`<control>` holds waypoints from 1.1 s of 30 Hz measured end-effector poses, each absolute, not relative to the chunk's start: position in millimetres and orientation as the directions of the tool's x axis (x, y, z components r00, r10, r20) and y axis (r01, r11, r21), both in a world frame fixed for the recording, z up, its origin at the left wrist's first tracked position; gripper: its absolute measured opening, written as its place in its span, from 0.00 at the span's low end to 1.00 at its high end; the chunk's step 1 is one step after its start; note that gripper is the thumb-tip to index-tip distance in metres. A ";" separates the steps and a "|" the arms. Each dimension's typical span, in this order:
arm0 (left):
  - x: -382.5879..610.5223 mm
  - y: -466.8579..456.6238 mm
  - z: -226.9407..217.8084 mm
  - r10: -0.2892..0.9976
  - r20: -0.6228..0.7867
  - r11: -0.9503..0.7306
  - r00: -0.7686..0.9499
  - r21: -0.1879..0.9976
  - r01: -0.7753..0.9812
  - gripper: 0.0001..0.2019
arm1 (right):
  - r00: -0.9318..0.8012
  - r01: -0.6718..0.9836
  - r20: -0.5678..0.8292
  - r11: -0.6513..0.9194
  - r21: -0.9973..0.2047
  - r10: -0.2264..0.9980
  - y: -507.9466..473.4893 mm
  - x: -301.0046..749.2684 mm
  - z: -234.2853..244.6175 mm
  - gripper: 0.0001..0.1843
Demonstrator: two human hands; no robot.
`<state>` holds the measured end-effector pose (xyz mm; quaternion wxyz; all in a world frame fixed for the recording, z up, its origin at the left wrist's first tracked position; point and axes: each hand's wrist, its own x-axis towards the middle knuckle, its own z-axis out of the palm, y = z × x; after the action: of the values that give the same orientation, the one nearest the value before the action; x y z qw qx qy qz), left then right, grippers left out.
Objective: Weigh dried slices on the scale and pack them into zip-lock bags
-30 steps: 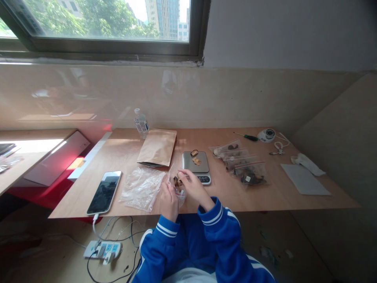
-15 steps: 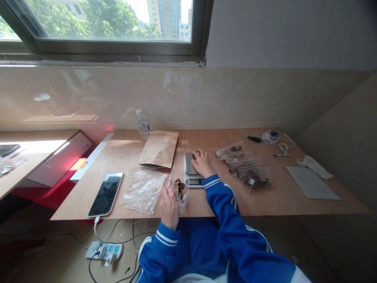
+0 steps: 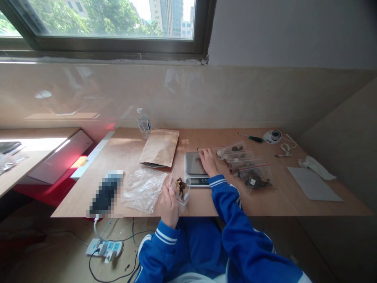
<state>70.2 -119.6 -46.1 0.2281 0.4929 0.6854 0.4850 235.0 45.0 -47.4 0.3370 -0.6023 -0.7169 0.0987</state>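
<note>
My left hand [image 3: 169, 205] is closed on the edge of a clear plastic bag [image 3: 186, 199] near the table's front edge. Inside the bag are brown, shrivelled dried pieces [image 3: 180, 187] that look like mushroom. Just right of it stands a small digital scale [image 3: 195, 164] with a bare silver plate and a display whose digits I cannot read. Over the plate's right edge, my right hand [image 3: 208, 162] pinches a small dark dried piece [image 3: 200, 151], mostly hidden by the fingers. A crumpled clear bag [image 3: 143, 190] lies left of my left hand.
Several filled zip bags [image 3: 253, 177] lie right of the scale. Behind are a brown paper pouch [image 3: 160, 147] and a bottle [image 3: 143, 125]. A screwdriver [image 3: 255, 138], white camera [image 3: 272, 136] and white sheet [image 3: 313, 184] are farther right. A pixelated phone [image 3: 106, 194] lies left, its cable hanging down.
My right hand has moved right from over the middle of the scale's plate to its right edge, with the small piece in the fingers. My left hand still holds the bag.
</note>
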 end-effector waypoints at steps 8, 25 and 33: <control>75.9 -110.6 -36.8 0.910 0.125 0.089 -0.396 0.873 0.480 0.16 | -0.156 0.590 0.306 0.338 -0.733 0.939 -30.4 200.5 11.6 0.08; 71.1 -110.0 -30.9 0.865 0.103 0.148 -0.491 0.883 0.446 0.12 | -0.002 0.374 0.280 0.260 -0.890 0.960 -63.8 157.9 29.9 0.14; 72.7 -111.5 -27.7 0.829 0.173 0.069 -0.532 0.912 0.404 0.13 | -0.145 0.416 0.314 0.345 -0.841 0.938 -103.3 187.7 14.3 0.15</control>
<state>72.7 -111.5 -27.7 0.2032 0.4390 0.7022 0.5224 187.7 -103.3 14.3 0.4361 -0.4873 -0.6947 0.2997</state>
